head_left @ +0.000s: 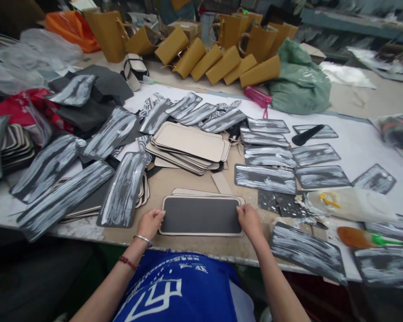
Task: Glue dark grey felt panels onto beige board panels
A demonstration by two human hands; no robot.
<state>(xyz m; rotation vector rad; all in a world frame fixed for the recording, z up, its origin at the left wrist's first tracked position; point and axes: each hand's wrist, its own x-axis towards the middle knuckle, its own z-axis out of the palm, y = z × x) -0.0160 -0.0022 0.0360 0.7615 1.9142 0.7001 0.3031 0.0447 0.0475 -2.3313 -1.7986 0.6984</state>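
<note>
Head view: looking down over a cluttered workbench (195, 179), forearms reaching in from the bottom edge.
Left hand (151, 223): fingers curled at the left short edge of the dark panel (201, 215), touching it; whether pinching or only pressing, cannot tell.
Right hand (249, 220): fingertips at the panel's upper right corner, touching; grip likewise unclear.
Hands relative: well apart, one at each end, a hold that would keep the piece square on what lies under it.
Panel position: near front edge of bench, just ahead of the blue apron (177, 286), flat, long side toward the body.
Panel look: matte charcoal rectangle, rounded corners, no white streaks on its face; sits on a slightly larger tan board, which shows as a pale rim all round.
Underlay: more tan edges peeking out behind, so likely a small pile (204, 193).
Tan board stack (190, 145): fanned heap just beyond, within reach.
Glued pieces, right (265, 178): dark panels brushed with white streaks, laid singly in rows without overlap, probably so wet faces stay untouched.
Glued pieces, left (63, 199): longer streaked strips, loosely overlapping.
Brush (356, 237): orange-brown head, green handle, lying at right beside a pale tub (352, 203).
Far edge: mustard bags (221, 62) in a row, green sack (298, 80) beside them.
</note>
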